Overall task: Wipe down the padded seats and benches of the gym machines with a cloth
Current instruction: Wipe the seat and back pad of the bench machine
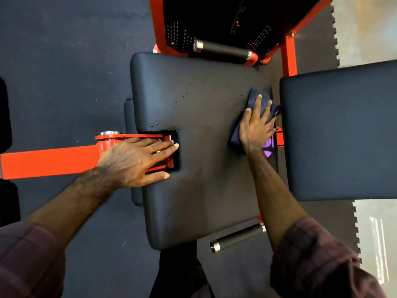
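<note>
On seat pad [199, 168], near its right edge: right hand [255, 130] presses cloth [261, 104] flat, fingers spread and straight, cloth bunched under palm and poking out past fingertips. Left hand [137, 160] rests flat on orange frame [49, 161] at pad notch, fingers straight, steadying. Droplets [193, 91] remain on far half (likely spray); sweep overlapping strokes toward them, keep pressure even.

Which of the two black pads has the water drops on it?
The big seat pad under both hands: droplets speckle its far half. The backrest pad to its right shows none.
</note>
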Motion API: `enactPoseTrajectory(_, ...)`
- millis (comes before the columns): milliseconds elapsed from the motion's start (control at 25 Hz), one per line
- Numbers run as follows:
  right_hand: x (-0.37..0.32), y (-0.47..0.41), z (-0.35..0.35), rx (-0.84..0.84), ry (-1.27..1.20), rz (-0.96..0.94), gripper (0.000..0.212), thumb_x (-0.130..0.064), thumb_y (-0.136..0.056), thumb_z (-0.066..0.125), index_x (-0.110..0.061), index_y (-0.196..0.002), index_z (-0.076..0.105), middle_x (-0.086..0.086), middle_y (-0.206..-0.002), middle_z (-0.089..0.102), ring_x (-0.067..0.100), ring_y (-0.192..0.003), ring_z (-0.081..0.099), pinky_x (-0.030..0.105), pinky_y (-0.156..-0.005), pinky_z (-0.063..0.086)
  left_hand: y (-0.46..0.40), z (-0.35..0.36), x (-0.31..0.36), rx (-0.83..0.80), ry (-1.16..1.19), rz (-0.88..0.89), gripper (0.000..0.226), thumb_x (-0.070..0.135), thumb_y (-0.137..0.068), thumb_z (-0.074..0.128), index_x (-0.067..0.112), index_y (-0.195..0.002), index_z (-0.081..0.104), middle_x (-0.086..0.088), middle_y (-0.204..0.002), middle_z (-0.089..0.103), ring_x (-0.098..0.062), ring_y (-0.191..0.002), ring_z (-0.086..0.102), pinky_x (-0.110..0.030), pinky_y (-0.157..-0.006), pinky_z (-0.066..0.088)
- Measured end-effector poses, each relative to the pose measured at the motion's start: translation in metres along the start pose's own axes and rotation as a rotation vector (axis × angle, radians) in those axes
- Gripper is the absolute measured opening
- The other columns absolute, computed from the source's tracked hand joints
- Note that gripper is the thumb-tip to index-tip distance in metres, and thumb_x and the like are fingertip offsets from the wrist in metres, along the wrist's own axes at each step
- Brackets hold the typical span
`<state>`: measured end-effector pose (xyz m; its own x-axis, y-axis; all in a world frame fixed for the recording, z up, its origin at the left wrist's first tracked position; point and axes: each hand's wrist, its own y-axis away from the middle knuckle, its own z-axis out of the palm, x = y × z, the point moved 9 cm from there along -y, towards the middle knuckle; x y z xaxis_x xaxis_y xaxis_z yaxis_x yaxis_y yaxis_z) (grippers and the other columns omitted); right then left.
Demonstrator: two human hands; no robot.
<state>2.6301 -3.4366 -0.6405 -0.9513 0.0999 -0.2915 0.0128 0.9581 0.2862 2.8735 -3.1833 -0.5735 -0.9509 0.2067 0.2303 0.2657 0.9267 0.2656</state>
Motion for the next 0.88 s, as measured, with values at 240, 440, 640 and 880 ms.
enactPoseTrajectory(240,0.024,0.033,-0.010,-0.013,0.085,-0.507,0.058,-0.043,-0.110,0.033,-0.033,-0.167,0.023,0.002,-0.176,0.015,0.041,-0.155,0.028,0.062,-0.121,0.028,-0.008,-0.016,-0.007,0.208,0.337,-0.490,0.068,0.069,-0.099,0.042,0.027,-0.151,0.053,0.001,-0.147,0.063,-0.023,-0.132,0.061,-0.043,-0.102,0.055)
enactPoseTrajectory(440,-0.019,-0.041,-0.006,0.035,-0.033,-0.172,0.061,-0.052,-0.107,0.028,-0.037,-0.167,0.021,0.004,-0.176,0.014,0.043,-0.157,0.021,0.065,-0.124,0.020,-0.022,0.012,0.055,0.376,0.609,-0.930,0.079,0.056,-0.101,0.053,0.006,-0.160,0.034,-0.014,-0.161,0.046,-0.029,-0.148,0.044,-0.045,-0.119,0.041)
enactPoseTrajectory(640,-0.002,0.011,-0.009,-0.025,0.014,-0.665,0.057,-0.042,-0.112,0.035,-0.031,-0.166,0.025,-0.001,-0.176,0.014,0.031,-0.159,0.022,0.058,-0.127,0.020,-0.032,0.014,0.069,0.279,0.273,-0.978,0.085,0.059,-0.104,0.045,0.000,-0.163,0.027,-0.019,-0.162,0.043,-0.031,-0.144,0.049,-0.047,-0.108,0.045)
enactPoseTrajectory(880,-0.035,-0.067,-0.008,-0.001,-0.038,-0.245,0.062,-0.052,-0.106,0.027,-0.038,-0.167,0.020,0.003,-0.176,0.013,0.043,-0.156,0.022,0.064,-0.124,0.021,-0.031,0.018,0.069,0.286,0.220,-0.992,0.086,0.063,-0.104,0.040,0.003,-0.164,0.024,-0.017,-0.164,0.041,-0.029,-0.146,0.048,-0.046,-0.108,0.046)
